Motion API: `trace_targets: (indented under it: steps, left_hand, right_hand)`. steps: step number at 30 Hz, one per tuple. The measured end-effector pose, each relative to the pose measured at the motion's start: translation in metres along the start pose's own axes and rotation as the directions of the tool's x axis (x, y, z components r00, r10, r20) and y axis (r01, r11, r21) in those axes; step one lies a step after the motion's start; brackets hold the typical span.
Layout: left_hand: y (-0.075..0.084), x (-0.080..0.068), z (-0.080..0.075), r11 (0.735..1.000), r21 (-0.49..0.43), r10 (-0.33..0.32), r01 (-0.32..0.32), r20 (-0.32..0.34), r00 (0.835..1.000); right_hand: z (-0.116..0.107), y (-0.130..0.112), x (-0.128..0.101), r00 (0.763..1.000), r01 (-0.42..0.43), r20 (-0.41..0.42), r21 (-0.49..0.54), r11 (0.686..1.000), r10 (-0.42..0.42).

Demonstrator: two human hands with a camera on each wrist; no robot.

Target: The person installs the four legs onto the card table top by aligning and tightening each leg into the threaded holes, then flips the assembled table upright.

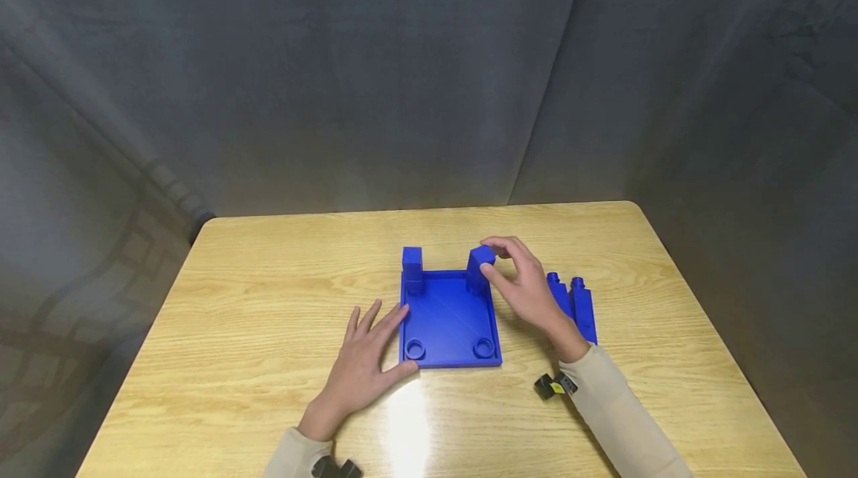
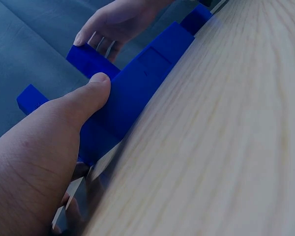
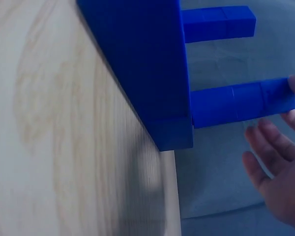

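Observation:
A square blue tray-like base (image 1: 447, 322) lies on the table, with round sockets (image 1: 415, 349) at its two front corners. Blue square posts stand upright at both back corners: the left post (image 1: 412, 269) and the right post (image 1: 477, 273). My right hand (image 1: 526, 288) pinches the top of the right post (image 3: 236, 103) between thumb and fingertips. With fingers spread and straight, my left hand (image 1: 362, 370) touches the base's left side. Its thumb (image 2: 98, 88) lies against the front wall. Where the right post's foot meets its corner is not clearly visible.
Two loose blue posts (image 1: 585, 314) with threaded-looking ends lie side by side on the wooden table (image 1: 268, 292), right of the base and partly behind my right wrist. Grey curtains (image 1: 375, 76) hang behind the table and at its sides.

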State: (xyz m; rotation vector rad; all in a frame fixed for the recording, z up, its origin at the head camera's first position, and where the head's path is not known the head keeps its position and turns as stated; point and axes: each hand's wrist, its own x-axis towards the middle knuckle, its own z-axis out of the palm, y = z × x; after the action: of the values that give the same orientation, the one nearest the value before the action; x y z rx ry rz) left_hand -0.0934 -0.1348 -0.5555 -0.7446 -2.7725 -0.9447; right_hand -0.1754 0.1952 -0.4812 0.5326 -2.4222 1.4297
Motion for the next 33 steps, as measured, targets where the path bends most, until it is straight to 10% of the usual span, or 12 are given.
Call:
trace_targets:
  steps: [33]
  left_hand:
    - [0.0003,-0.0002,-0.0002,1.0,-0.004,-0.003,0.003,0.004,1.0]
  right_hand:
    - [-0.0001,-0.002,0.001,0.999,-0.032,0.004,0.006,0.999,0.032]
